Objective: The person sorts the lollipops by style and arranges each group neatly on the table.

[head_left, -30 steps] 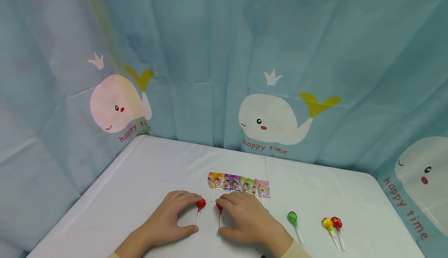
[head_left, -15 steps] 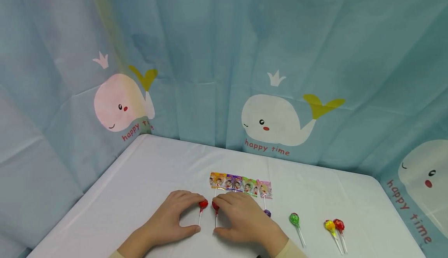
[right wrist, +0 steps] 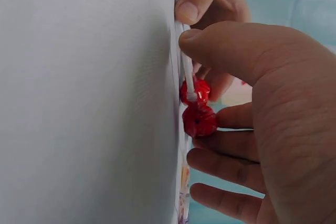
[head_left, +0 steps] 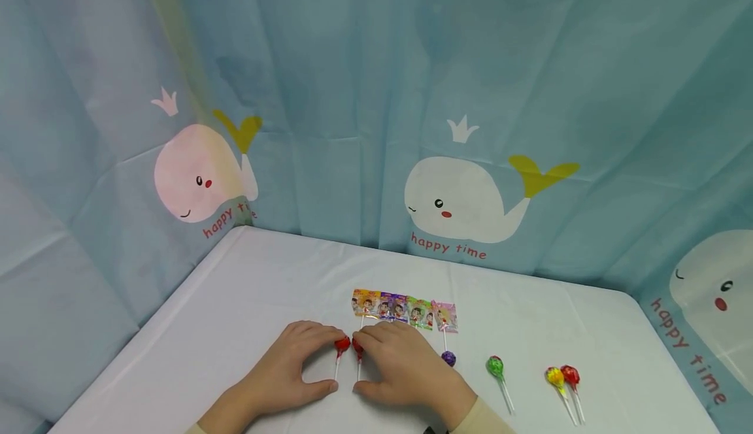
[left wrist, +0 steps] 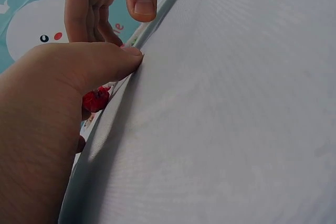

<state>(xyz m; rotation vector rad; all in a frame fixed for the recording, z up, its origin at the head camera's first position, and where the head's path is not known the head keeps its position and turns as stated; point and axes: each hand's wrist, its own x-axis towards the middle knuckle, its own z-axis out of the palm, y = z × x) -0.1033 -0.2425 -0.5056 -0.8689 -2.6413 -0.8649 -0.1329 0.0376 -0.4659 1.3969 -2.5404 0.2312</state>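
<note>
A red lollipop [head_left: 342, 343] lies on the white table with my left hand [head_left: 288, 368] holding it lengthwise. My fingertips touch its candy head and the thumb is at the end of its stick. My right hand [head_left: 406, 362] spans a second red lollipop [head_left: 358, 349] the same way, its head partly covered by the fingers. The two sticks run side by side with a narrow gap in the head view. In the right wrist view one red candy head [right wrist: 199, 120] appears against the other red head [right wrist: 195, 92]; whether they touch I cannot tell.
Behind my hands lies a row of flat wrapped lollipops, from an orange one [head_left: 366, 302] to a pink one [head_left: 446, 317]. A purple lollipop [head_left: 449, 358] sits beside my right wrist. Further right are green [head_left: 495, 367], yellow [head_left: 555, 376] and red [head_left: 570, 374] lollipops. A whale-print curtain [head_left: 329, 185] hangs behind.
My right hand has slid left with its red lollipop, narrowing the gap to the one at my left hand. The purple lollipop has come into view. My left hand stays nearly in place.
</note>
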